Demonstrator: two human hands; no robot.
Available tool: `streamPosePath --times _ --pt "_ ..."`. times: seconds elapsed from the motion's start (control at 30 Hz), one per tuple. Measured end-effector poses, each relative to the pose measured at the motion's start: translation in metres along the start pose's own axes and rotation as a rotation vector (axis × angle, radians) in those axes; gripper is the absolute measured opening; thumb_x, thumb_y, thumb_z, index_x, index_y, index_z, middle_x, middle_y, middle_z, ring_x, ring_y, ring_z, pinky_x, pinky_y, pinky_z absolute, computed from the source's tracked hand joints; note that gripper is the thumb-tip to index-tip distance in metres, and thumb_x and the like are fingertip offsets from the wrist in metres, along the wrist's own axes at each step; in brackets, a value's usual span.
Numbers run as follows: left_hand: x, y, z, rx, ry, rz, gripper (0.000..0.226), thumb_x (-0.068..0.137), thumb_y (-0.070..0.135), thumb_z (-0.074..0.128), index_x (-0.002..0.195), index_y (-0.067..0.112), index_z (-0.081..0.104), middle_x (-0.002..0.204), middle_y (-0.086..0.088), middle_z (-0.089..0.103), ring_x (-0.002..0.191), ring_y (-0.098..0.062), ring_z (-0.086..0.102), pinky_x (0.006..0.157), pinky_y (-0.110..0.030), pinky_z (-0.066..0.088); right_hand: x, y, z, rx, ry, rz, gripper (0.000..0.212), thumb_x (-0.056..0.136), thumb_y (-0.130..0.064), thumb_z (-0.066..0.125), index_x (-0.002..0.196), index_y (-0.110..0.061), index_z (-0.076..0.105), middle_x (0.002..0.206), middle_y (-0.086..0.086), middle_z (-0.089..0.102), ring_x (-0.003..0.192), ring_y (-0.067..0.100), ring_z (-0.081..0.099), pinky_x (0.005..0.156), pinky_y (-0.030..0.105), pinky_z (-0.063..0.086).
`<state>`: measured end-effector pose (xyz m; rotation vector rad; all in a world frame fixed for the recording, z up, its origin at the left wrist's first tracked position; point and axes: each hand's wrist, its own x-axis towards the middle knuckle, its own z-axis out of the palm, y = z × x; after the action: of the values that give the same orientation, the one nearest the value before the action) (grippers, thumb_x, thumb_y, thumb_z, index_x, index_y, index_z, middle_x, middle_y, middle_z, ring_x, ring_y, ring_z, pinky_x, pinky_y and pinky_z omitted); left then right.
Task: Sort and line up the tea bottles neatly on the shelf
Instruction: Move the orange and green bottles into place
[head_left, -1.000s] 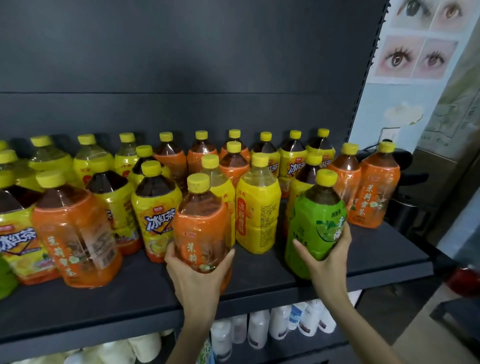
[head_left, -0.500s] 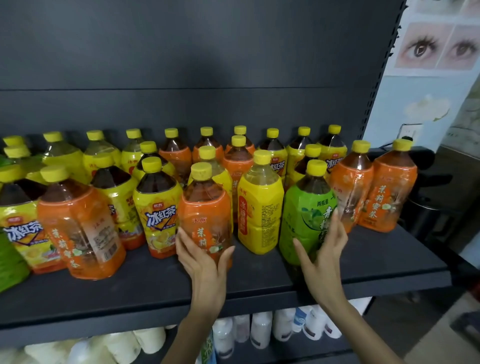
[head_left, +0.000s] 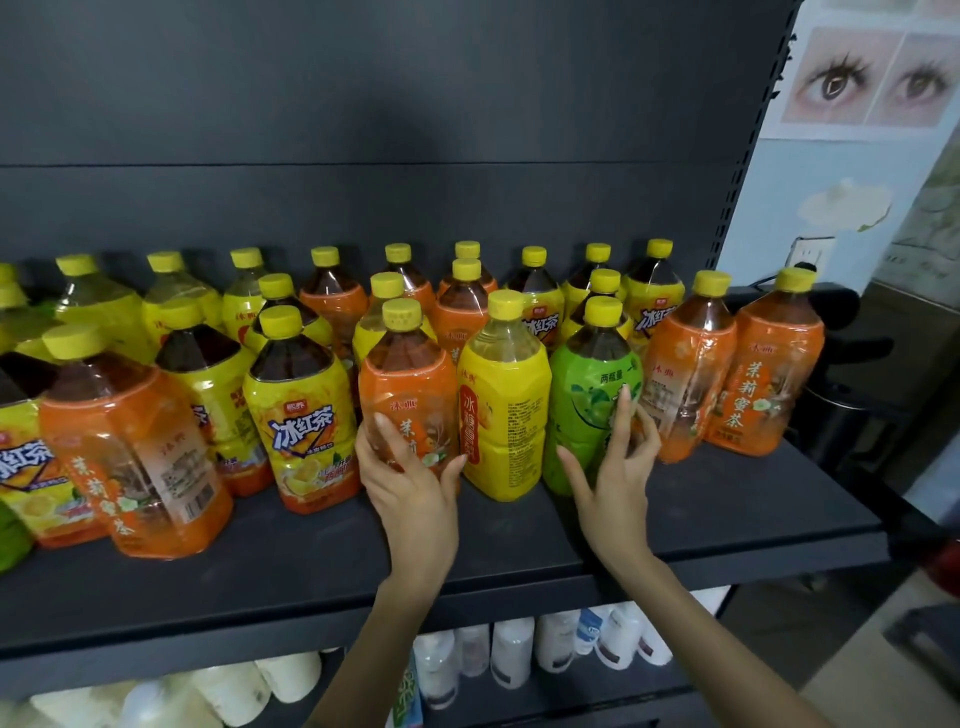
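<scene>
Head view: two front-row bottles on the shelf being nudged.
The left hand clasps the orange tea bottle; the right hand, fingers straight, touches the green tea bottle. A hard shove could topple crowded neighbours.

shelf dk grey | caps yel | orange btl | yel btl | green btl
</scene>
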<state>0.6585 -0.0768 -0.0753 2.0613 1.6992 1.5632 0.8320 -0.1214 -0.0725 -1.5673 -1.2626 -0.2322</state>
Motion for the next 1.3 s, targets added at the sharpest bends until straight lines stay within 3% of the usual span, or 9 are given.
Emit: streamPosePath --times 0.23,0.47,0.57,0.67,0.77,0.9,1.1,1.2,1.3 --pt "0.006 0.002 0.004 0.006 -0.077 -0.042 0.106 0.078 0.032 0.071 0.147 0.016 -0.009 0.138 -0.040 0.025 0.121 -0.056 0.037 0.095 -0.059 0.039 0.014 0.003 0.007 0.073 -0.082 0.025 0.091 0.089 -0.021 0.065 0.148 -0.032 -0.003 0.148 0.023 0.011 0.137 0.034 0.021 0.099 0.030 0.027" --pt "-0.020 0.002 -0.020 -0.181 -0.195 -0.048 0.081 0.095 0.013 0.052 0.145 0.029 -0.010 0.157 -0.008 -0.007 0.144 -0.029 0.003 0.114 -0.039 0.011 0.000 0.021 -0.017 0.195 -0.342 0.043 0.093 0.091 -0.007 0.059 0.145 -0.040 -0.008 0.155 0.009 0.002 0.143 0.023 0.014 0.112 0.035 0.025" --pt "-0.038 0.004 -0.042 -0.135 -0.261 -0.050 0.074 0.098 0.021 0.047 0.148 0.023 -0.007 0.158 0.001 0.006 0.144 -0.019 0.007 0.116 -0.036 0.018 0.000 0.024 -0.033 0.246 -0.455 0.078 0.086 0.093 -0.010 0.056 0.149 -0.037 -0.004 0.154 0.007 0.010 0.141 0.020 0.019 0.107 0.027 0.023" --pt "-0.050 -0.003 -0.074 0.015 -0.252 -0.086 0.067 0.097 0.025 0.048 0.151 0.017 0.010 0.143 -0.003 0.043 0.131 -0.022 0.036 0.101 -0.039 0.039 0.000 0.021 -0.048 0.178 -0.527 0.104 0.078 0.094 -0.019 0.055 0.152 -0.025 0.003 0.152 0.007 0.018 0.139 0.021 0.023 0.103 0.026 0.023" --pt "-0.057 -0.020 -0.119 0.158 -0.218 -0.087 0.054 0.097 0.029 0.047 0.146 0.015 0.030 0.126 -0.003 0.059 0.113 -0.025 0.054 0.087 -0.042 0.047 -0.005 0.009 -0.066 0.052 -0.494 0.032 0.064 0.096 -0.025 0.052 0.150 -0.019 0.018 0.149 0.004 0.029 0.135 0.020 0.029 0.103 0.035 0.032" --pt "-0.067 -0.047 -0.185 0.277 -0.174 -0.076 0.050 0.094 0.037 0.044 0.139 0.017 0.043 0.116 -0.001 0.065 0.100 -0.025 0.062 0.066 -0.036 0.049 -0.024 -0.016 -0.087 -0.040 -0.491 -0.099 0.047 0.097 -0.032 0.046 0.142 -0.021 0.036 0.137 -0.001 0.047 0.125 0.018 0.044 0.089 0.038 0.044" --pt "-0.082 -0.093 -0.269 0.480 -0.224 -0.164 0.062 0.085 0.057 0.031 0.140 0.030 0.042 0.105 0.001 0.065 0.086 -0.024 0.063 0.056 -0.033 0.051 -0.072 -0.058 -0.092 -0.093 -0.552 -0.181 0.053 0.093 -0.045 0.037 0.142 -0.024 0.038 0.130 -0.006 0.054 0.117 0.014 0.052 0.080 0.030 0.047" --pt "-0.086 -0.108 -0.303 0.492 -0.217 -0.195 0.060 0.087 0.057 0.033 0.139 0.030 0.044 0.108 0.001 0.064 0.095 -0.026 0.061 0.062 -0.035 0.049 -0.093 -0.082 -0.081 -0.129 -0.559 -0.214 0.057 0.091 -0.049 0.034 0.142 -0.023 0.039 0.131 -0.004 0.054 0.110 0.015 0.057 0.073 0.025 0.044" --pt "-0.086 -0.126 -0.341 0.551 -0.227 -0.233 0.051 0.092 0.048 0.040 0.139 0.028 0.042 0.119 0.001 0.061 0.107 -0.027 0.055 0.062 -0.032 0.037 -0.115 -0.117 -0.064 -0.182 -0.617 -0.218 0.061 0.091 -0.052 0.030 0.144 -0.023 0.034 0.137 -0.004 0.048 0.120 0.014 0.050 0.082 0.024 0.042"
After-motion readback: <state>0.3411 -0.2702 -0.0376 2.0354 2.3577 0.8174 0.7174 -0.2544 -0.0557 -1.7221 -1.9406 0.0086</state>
